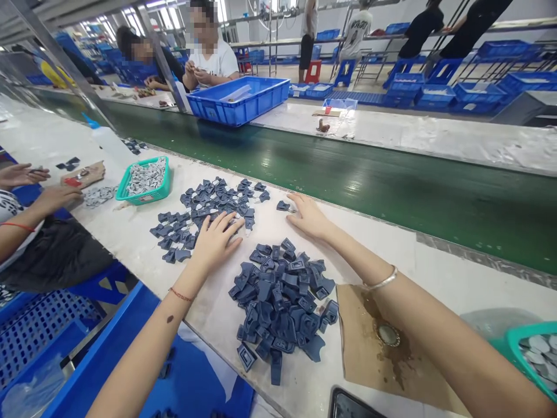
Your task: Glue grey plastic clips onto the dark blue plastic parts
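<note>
My left hand (216, 239) lies palm down with its fingers spread at the near edge of a scattered pile of dark blue moulded plastic parts (213, 196), touching some of them. My right hand (308, 216) is beyond the other pile, thumb and fingers apart, beside a single dark blue part (282, 206). Something small and whitish shows between that part and the hand; I cannot tell whether the fingertips touch it. Between my forearms sits a denser heap of dark blue parts (282, 296).
A stained cardboard sheet (357, 348) with a small round dish (387, 335) lies under my right forearm. Green baskets (163, 188) hold pale pieces. A white bottle (108, 142) stands left. Beyond runs a green conveyor (348, 168) with a blue crate (243, 110). A co-worker's hands (56, 197) are at left.
</note>
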`<state>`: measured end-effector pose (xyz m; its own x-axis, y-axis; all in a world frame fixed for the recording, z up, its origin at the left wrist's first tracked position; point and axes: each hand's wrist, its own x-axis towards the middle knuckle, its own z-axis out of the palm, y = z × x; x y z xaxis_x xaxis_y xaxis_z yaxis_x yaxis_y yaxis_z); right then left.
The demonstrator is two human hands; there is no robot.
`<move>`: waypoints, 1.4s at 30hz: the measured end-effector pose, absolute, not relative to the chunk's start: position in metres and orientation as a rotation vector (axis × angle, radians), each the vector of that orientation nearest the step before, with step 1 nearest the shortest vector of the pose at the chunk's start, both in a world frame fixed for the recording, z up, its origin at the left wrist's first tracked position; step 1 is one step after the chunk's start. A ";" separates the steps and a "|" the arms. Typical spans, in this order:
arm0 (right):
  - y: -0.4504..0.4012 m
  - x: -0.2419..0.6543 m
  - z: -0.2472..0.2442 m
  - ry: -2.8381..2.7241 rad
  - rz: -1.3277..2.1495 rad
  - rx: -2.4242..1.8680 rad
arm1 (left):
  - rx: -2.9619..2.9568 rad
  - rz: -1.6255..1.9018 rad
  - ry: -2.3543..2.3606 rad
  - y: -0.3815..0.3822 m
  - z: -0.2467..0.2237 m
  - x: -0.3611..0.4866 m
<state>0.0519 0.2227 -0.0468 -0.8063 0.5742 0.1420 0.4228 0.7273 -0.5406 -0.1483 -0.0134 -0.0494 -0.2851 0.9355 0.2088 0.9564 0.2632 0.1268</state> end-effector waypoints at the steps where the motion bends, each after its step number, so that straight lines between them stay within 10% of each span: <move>1: 0.225 0.047 -0.051 -2.641 0.714 -0.780 | -1.826 -0.344 -2.420 -0.009 -0.050 -0.147; 30: 0.192 -0.018 -0.038 -2.430 1.291 -0.867 | -1.585 -0.627 -2.429 -0.056 -0.062 -0.152; 42: 0.165 0.153 0.025 -2.382 1.257 -0.835 | -2.039 -0.950 -2.366 -0.060 -0.053 -0.126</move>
<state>0.1534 0.1649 0.0253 -0.7779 0.6283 0.0099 0.3464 0.4418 -0.8275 -0.1264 -0.0602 -0.0532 -0.2152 0.9375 0.2736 0.8664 0.0540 0.4964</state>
